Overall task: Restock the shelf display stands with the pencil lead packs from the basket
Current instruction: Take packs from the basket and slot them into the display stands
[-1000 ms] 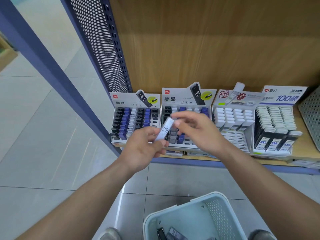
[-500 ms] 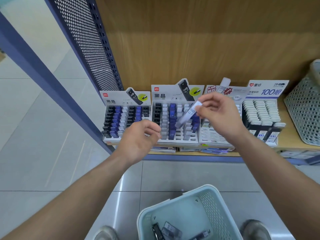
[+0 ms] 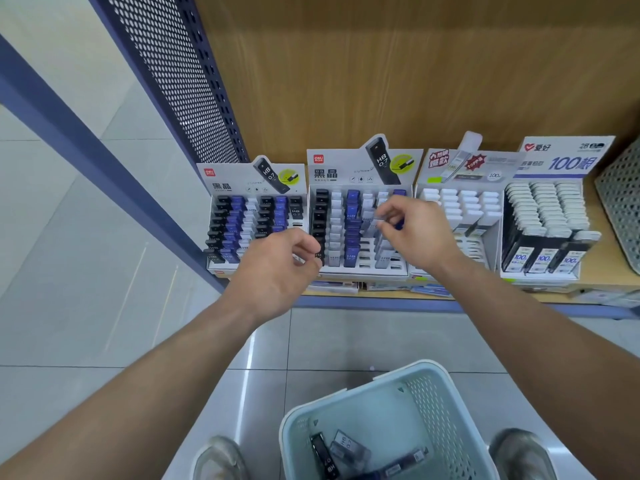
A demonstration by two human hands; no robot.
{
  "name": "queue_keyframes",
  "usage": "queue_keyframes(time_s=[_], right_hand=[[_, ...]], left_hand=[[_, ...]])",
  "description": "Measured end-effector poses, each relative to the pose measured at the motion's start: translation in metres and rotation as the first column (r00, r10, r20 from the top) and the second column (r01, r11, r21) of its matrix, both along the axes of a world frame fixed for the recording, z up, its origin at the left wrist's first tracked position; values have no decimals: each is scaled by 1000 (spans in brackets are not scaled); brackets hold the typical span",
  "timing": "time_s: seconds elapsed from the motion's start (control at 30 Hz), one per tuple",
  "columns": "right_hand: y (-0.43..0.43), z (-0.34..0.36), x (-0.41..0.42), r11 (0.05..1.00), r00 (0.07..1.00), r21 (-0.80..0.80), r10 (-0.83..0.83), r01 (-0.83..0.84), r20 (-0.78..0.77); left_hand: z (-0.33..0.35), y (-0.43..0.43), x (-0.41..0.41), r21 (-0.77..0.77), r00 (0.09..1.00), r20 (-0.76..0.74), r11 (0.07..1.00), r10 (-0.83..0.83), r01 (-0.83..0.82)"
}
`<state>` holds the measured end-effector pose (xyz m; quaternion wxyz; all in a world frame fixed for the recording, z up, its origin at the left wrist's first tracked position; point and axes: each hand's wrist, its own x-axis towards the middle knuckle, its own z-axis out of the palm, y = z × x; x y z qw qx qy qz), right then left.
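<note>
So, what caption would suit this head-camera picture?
Right hand pinches a pack at a stand; left hand empty, basket below.

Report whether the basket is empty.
Not empty. The basket holds at least three lead packs lying on its bottom.

Display stands [image 3: 360,174] line the shelf [image 3: 596,276]; the basket [image 3: 363,417] sits on the floor [image 3: 104,306] before it.

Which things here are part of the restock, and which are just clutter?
Job: basket, lead packs in it, second display stand, right hand over it, left hand.
Lying about: mesh bin far right, flat packets under the stands, 100-lead stand.
</note>
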<state>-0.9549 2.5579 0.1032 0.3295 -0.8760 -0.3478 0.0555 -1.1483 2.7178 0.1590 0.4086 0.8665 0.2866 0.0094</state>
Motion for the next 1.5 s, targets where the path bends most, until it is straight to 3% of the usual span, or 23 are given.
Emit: queue_keyframes(time_s=[0.5,0.93,1.13,1.37,1.5], right_hand=[[13,-3,3,1000,999,-1,26,-26,24],[16,-3,9,988,990,-140,86,-69,116],[28,-5,5,984,991,-178,14,10,131],[-17,16,-48,997,994,58,-56,51,89],[-72,-3,-119,992,1000,129,0,1,-6]], left_hand=[[6,0,-9,-36,1000,4,999,-12,12],[2,2,-11,-1,999,-22,1000,-26,26],[2,3,-17,30,998,-39,999,-39,40],[6,-15,-48,58,995,-59,995,-82,85],[-20,-41,-95,143,964,-187,966,-188,216]])
